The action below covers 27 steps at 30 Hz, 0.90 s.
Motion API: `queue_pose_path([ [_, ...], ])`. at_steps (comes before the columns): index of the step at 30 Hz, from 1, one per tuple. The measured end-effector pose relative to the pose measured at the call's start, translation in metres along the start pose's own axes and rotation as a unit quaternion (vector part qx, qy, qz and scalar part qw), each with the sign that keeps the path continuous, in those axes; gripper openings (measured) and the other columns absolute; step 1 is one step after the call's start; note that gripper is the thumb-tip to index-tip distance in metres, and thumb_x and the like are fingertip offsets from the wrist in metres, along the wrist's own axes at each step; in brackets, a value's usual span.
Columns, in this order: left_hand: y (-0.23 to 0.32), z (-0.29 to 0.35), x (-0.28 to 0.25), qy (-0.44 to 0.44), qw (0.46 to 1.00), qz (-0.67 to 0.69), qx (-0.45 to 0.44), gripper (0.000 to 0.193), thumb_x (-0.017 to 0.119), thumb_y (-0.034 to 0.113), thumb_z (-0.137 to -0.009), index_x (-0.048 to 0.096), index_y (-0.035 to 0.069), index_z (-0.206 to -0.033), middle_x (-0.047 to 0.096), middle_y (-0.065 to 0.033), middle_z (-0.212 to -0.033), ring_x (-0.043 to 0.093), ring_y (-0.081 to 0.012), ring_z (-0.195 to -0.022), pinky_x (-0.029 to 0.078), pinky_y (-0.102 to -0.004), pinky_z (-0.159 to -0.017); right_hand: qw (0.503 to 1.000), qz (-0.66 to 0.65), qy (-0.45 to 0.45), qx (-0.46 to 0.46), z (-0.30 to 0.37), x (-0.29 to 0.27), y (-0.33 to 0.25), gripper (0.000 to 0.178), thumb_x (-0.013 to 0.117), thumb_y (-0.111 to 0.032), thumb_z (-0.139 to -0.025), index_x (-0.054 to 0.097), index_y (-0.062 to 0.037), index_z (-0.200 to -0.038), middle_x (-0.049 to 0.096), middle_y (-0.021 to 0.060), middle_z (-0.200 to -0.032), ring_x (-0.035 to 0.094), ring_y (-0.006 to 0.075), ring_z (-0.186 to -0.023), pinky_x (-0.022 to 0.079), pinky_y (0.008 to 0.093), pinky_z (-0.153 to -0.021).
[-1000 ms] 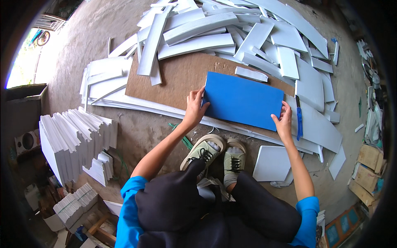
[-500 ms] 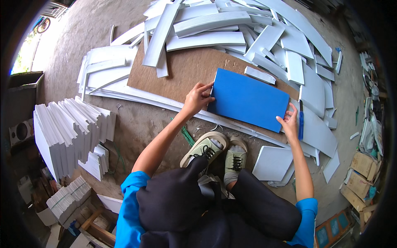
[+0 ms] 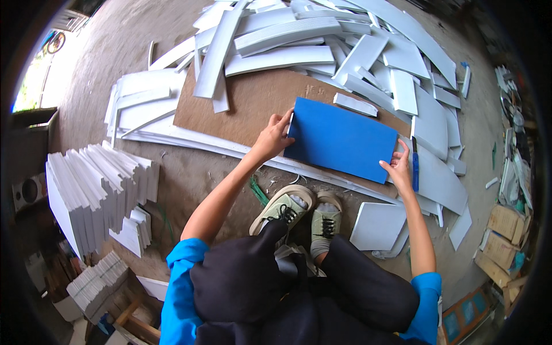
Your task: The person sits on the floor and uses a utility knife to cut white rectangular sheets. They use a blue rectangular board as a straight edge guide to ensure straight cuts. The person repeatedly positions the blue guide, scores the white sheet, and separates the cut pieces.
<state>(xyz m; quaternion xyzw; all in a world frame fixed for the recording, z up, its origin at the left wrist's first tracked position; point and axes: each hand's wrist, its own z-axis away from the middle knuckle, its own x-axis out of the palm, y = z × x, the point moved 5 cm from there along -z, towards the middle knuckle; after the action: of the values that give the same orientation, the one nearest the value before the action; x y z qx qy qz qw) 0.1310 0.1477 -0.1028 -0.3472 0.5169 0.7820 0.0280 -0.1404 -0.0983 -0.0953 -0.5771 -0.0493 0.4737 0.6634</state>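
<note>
A flat blue rectangular panel (image 3: 344,141) lies over the brown wooden board (image 3: 244,109) in front of me. My left hand (image 3: 275,137) grips its left edge, with the thumb on the face and the fingers at the rim. At the right end, my right hand (image 3: 398,168) pinches the lower right edge between thumb and fingers. A blue cutter knife (image 3: 415,167) rests just right of my right hand, on a white sheet. Beyond the panel's top edge lies a short white offcut (image 3: 355,105).
White strips and sheets (image 3: 287,60) are heaped beyond the board. Stacked white panels (image 3: 95,190) stand at left, near a wooden frame (image 3: 137,319). A white sheet (image 3: 376,226) lies by my shoes (image 3: 284,210). Cardboard boxes (image 3: 500,250) line the right side.
The whole view has shifted slightly. Both hands keep their hold on the blue panel, which stays in nearly the same place on the board.
</note>
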Motion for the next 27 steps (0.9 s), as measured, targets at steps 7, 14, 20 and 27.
queue_pose_path([
  [7, -0.009, -0.012, 0.008, -0.027, 0.997, -0.036, 0.055, 0.085, 0.066, 0.004, -0.068, 0.017, 0.011, -0.137, 0.041, -0.0187, -0.106, 0.053, -0.0287, -0.080, 0.046, -0.0366, -0.077, 0.987, -0.140, 0.079, 0.020, -0.005, -0.016, 0.023, 0.063, 0.062, 0.000, -0.074, 0.027, -0.0098, -0.125, 0.058, 0.0108, -0.087, 0.057, 0.0144, -0.074, 0.046, 0.0271, -0.068],
  [14, -0.014, -0.018, 0.006, -0.096, 0.993, 0.004, -0.075, 0.081, 0.068, 0.003, -0.067, 0.024, 0.008, -0.135, 0.042, -0.0136, -0.106, 0.051, -0.0194, -0.086, 0.047, -0.0310, -0.079, 0.984, -0.124, 0.129, -0.008, -0.006, -0.011, 0.036, 0.062, 0.066, 0.000, -0.069, 0.032, -0.0068, -0.120, 0.061, 0.0096, -0.080, 0.061, 0.0169, -0.070, 0.047, 0.0295, -0.067],
  [20, -0.005, -0.024, 0.014, -0.011, 0.974, 0.109, -0.201, 0.065, 0.068, 0.014, -0.071, 0.034, -0.004, -0.124, 0.047, -0.0124, -0.107, 0.052, -0.0183, -0.090, 0.044, -0.0283, -0.082, 0.991, -0.042, 0.122, 0.036, -0.010, -0.013, 0.035, 0.061, 0.066, -0.002, -0.068, 0.033, -0.0083, -0.120, 0.062, 0.0069, -0.072, 0.062, 0.0217, -0.070, 0.047, 0.0333, -0.067],
  [27, 0.005, -0.028, 0.005, 0.004, 0.965, 0.164, -0.203, 0.063, 0.071, 0.020, -0.073, 0.033, -0.008, -0.114, 0.055, -0.0138, -0.098, 0.055, -0.0165, -0.088, 0.045, -0.0249, -0.079, 0.991, -0.053, 0.115, 0.042, -0.010, -0.010, 0.033, 0.059, 0.066, -0.004, -0.068, 0.034, -0.0093, -0.118, 0.063, 0.0065, -0.073, 0.061, 0.0222, -0.070, 0.047, 0.0349, -0.067],
])
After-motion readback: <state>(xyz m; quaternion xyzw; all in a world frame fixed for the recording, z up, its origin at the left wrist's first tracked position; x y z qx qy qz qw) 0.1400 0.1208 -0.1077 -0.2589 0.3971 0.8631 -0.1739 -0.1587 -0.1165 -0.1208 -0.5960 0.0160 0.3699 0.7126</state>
